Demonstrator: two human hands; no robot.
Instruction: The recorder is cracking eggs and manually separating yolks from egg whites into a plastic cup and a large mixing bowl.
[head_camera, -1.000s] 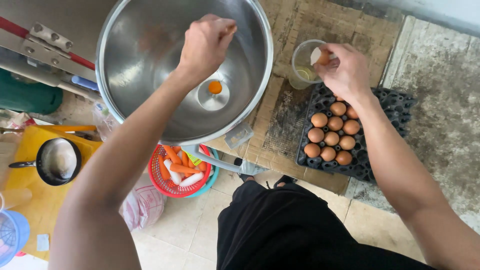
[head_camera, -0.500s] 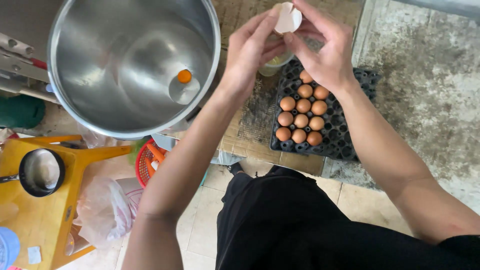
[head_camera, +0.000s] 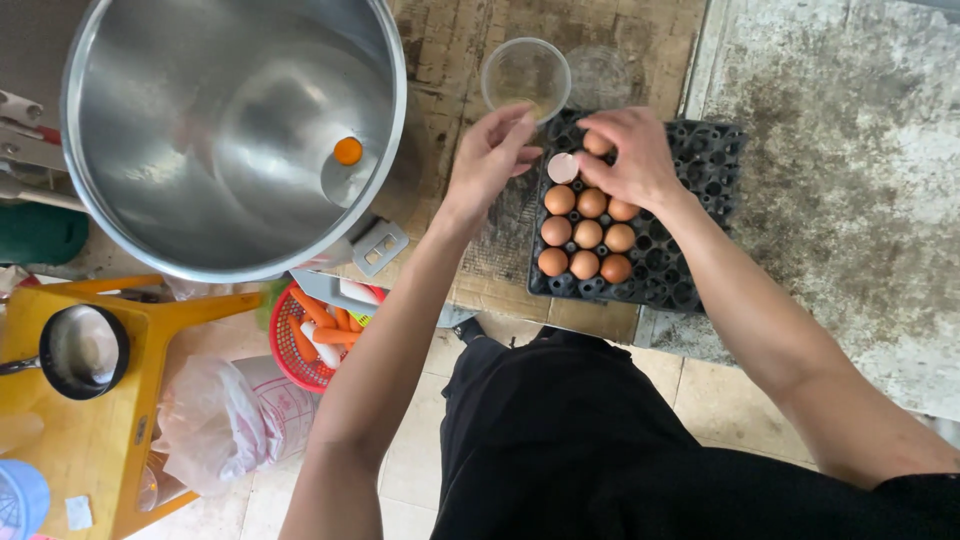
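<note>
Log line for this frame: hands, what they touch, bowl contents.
left hand: empty, above tray edge | right hand: holds eggshell half over egg tray | steel bowl: one yolk

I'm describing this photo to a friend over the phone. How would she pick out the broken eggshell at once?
Find the big steel bowl, then look right to the black egg tray on the wooden board. At the tray's upper left corner, between the left hand and the right hand, sits the eggshell half. It is pale and hollow, while the eggs beside it are whole and brown.
</note>
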